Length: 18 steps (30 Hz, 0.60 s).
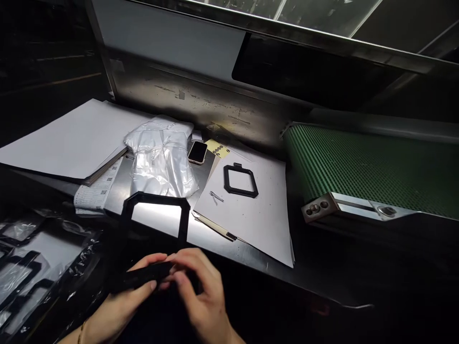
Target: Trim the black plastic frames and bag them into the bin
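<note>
My left hand [131, 294] is closed around the near edge of a black rectangular plastic frame [184, 220], thumb below and fingers above. The frame is tilted up, its far side standing out against the bright metal tabletop. My right hand [204, 282] pinches at the same near edge, thumb and fingertips close to the left fingers; the exact contact spot is hidden. Beyond them, a similar smaller-looking black frame [256, 184] with a tab lies flat on white sheets [265, 220]. Beside it on the paper is an opened nail clipper [216, 197].
Clear plastic bags [161, 153] lie behind the held frame, with a phone [197, 152] and yellow label sheet [218, 149] alongside. A paper stack [71, 138] is at left. Bagged black frames [21, 272] sit lower left. A green conveyor belt [358, 167] borders the right.
</note>
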Motion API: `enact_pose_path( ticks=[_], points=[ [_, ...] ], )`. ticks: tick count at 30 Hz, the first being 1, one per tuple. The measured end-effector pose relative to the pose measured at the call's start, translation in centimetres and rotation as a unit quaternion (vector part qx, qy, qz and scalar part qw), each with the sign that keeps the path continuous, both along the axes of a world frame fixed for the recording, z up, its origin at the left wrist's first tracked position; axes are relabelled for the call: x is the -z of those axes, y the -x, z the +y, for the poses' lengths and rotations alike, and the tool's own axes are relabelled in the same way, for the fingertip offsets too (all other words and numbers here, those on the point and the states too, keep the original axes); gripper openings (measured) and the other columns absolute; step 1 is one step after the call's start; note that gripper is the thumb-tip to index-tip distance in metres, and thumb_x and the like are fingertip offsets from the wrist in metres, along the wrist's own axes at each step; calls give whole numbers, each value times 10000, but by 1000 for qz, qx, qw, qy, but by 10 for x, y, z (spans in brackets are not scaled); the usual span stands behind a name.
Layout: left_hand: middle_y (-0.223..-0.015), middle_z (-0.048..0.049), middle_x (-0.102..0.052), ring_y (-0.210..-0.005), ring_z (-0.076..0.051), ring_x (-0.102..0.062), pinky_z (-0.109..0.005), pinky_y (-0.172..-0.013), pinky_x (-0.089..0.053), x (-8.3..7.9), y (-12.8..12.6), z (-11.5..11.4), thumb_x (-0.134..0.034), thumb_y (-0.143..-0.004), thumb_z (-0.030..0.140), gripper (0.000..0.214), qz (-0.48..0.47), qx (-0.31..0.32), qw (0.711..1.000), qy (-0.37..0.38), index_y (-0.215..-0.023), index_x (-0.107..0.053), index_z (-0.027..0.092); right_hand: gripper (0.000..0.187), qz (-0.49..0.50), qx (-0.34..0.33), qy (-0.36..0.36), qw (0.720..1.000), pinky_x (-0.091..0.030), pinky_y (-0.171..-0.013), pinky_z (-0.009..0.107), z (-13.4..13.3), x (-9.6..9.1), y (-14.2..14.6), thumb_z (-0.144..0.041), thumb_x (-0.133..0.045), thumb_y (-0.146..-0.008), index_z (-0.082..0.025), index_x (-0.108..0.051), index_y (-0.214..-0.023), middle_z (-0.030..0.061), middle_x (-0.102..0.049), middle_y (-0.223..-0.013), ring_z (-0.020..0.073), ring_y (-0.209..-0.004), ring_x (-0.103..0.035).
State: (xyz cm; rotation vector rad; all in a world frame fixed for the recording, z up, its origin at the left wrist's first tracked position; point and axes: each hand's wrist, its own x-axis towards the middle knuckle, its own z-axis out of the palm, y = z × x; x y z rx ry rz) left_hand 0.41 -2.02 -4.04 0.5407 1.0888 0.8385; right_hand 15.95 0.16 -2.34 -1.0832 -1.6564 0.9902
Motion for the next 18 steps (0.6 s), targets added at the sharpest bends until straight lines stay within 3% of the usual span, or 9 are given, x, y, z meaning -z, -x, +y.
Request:
enact_pose_path(
  ticks=[2, 4, 7, 10, 14, 18],
  points=[
    [-1193, -9, -569, -1079, -256, -518, -368, -937, -383, -11, 6, 2, -546, -763, 219, 327, -58, -4, 997, 47, -1087, -546, 262, 144, -63, 114, -10, 991, -465, -684, 264, 23, 14, -29, -232, -419, -842, -217, -562, -853, 5, -588, -810, 123, -766, -555],
    [-1196, -36, -568, -1034, -257, -554, -381, -910, -396, -18, 10, 2, -538, -763, 181, 340, -95, -1, 993, 71, -1096, -545, 249, 154, -112, 182, -9, 977, -451, -722, 312, 52, 40, -56, -254, -427, -848, -185, -562, -876, 26, -574, -859, 142, -813, -543],
    [-1167, -59, -589, -994, -258, -579, -375, -858, -418, -22, 11, -2, -546, -751, 158, 336, -111, 18, 991, 74, -1076, -569, 238, 233, -187, 237, -10, 953, -424, -793, 397, 99, 82, -81, -308, -497, -815, -158, -530, -991, 55, -527, -1047, 180, -934, -514],
    [-1173, -63, -584, -948, -268, -600, -375, -802, -439, -23, 12, -8, -579, -729, 188, 330, -133, 27, 989, 53, -1055, -588, 243, 325, -244, 252, -2, 937, -399, -835, 441, 134, 108, -86, -325, -507, -809, -166, -482, -1092, 71, -478, -1150, 211, -1009, -484],
    [-1171, -65, -585, -910, -254, -617, -351, -765, -448, -26, 19, -9, -601, -723, 236, 299, -154, 30, 987, 31, -1022, -606, 248, 289, -284, 242, 6, 928, -407, -831, 431, 152, 120, -83, -315, -500, -815, -163, -503, -1062, 67, -495, -1133, 201, -996, -496],
    [-1174, -59, -583, -911, -249, -617, -347, -763, -443, -29, 32, 3, -606, -723, 250, 296, -166, 42, 985, 31, -1018, -601, 259, 243, -281, 255, 18, 925, -440, -776, 386, 150, 114, -82, -313, -489, -823, -157, -524, -1007, 52, -541, -1038, 167, -902, -535]
  ],
)
